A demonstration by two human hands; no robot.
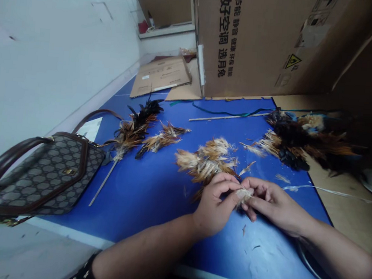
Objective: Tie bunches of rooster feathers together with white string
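Near the front of the blue table (129, 199), my left hand (218, 202) and my right hand (268, 202) meet, fingers pinched together on a small bunch of pale feathers (244, 195). My fingers cover much of the bunch. Just beyond them lies a loose pile of tan and brown feathers (210, 158). Farther left rests a feather duster (135, 129) with black and brown feathers on a thin stick (103, 182). Between it and the pile is a smaller feather bunch (163, 137).
A patterned handbag (51, 176) stands at the left. Dark and brown feathers (302, 138) are heaped at the right, beside a thin stick (226, 117) and a clear plastic strip (330, 191). A large cardboard box (254, 46) stands behind; flattened cardboard (160, 75) lies at the back.
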